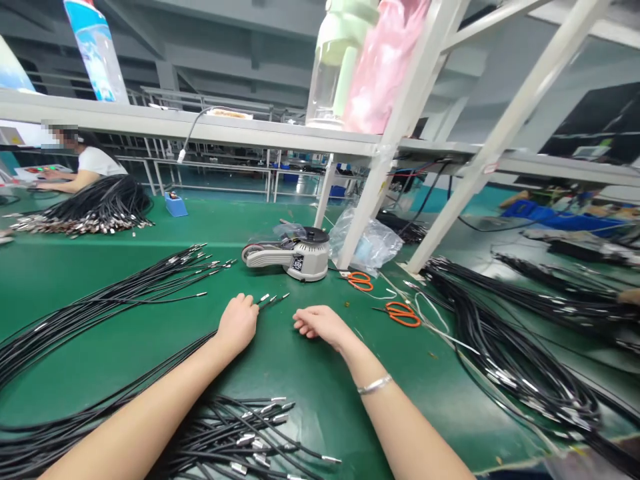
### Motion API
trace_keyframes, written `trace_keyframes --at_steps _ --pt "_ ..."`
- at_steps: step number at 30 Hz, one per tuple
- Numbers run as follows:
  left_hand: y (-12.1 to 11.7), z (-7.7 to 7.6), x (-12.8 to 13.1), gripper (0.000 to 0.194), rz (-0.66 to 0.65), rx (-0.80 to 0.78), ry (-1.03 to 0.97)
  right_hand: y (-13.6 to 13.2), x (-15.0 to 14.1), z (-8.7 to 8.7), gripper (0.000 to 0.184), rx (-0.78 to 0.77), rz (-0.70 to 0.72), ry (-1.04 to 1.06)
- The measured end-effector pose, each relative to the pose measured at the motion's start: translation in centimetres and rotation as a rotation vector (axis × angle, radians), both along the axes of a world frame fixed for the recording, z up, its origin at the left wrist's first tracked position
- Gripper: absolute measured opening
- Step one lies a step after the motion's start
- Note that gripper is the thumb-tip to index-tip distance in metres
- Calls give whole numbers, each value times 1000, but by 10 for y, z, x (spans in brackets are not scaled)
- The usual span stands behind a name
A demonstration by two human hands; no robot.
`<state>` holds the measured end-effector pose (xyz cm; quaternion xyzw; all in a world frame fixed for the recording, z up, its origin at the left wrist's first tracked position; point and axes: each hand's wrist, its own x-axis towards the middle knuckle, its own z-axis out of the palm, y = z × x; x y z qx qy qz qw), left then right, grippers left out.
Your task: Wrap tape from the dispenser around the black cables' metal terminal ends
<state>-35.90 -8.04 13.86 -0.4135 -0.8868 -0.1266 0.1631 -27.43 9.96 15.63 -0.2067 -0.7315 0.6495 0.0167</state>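
Note:
My left hand (pixel 237 325) is closed around a few thin black cables (pixel 197 345). Their metal-tipped ends (pixel 273 300) poke out past its fingers, toward my right hand. To the right, a short gap away, my right hand (pixel 320 325) hovers over the green mat with loosely curled fingers and nothing visible in it. Below my left forearm lies a pile of black cables (pixel 215 433) with silvery connectors. Another bundle of black cables (pixel 115 291) curves across the mat at the left. Just beyond my hands stands a grey tape dispenser (pixel 307 260).
Two orange-handled scissors (pixel 403 314) lie right of my right hand. Near the white shelf post (pixel 370 207) sits a clear plastic bag (pixel 380 247). More cable bundles (pixel 505 347) cover the right side. At the far left, a person (pixel 95 163) sits behind a cable heap (pixel 107 203).

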Motion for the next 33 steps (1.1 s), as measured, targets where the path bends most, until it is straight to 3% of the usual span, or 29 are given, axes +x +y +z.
trace_keyframes --at_steps 4,9,12,16,19,26,29,33 --pt "-8 -7 19 30 -43 63 35 14 -8 -12 24 -142 -142 63" --pt "-17 -5 47 26 -104 188 -12 21 5 -6 21 -245 -140 198" --pt "1 9 59 18 -113 303 -147 20 13 5 26 -265 -88 261" --pt "39 31 70 25 -147 485 -314 12 25 15 22 -242 -39 324" --pt "50 38 72 23 -170 505 -360 5 30 18 19 -187 -51 367" --pt "18 33 71 17 -68 398 -505 -11 31 15 9 -128 -11 365" --pt "12 31 77 19 -99 429 -560 -17 33 12 9 -108 33 327" --pt "11 18 82 23 -152 525 -588 3 24 20 17 -44 10 255"
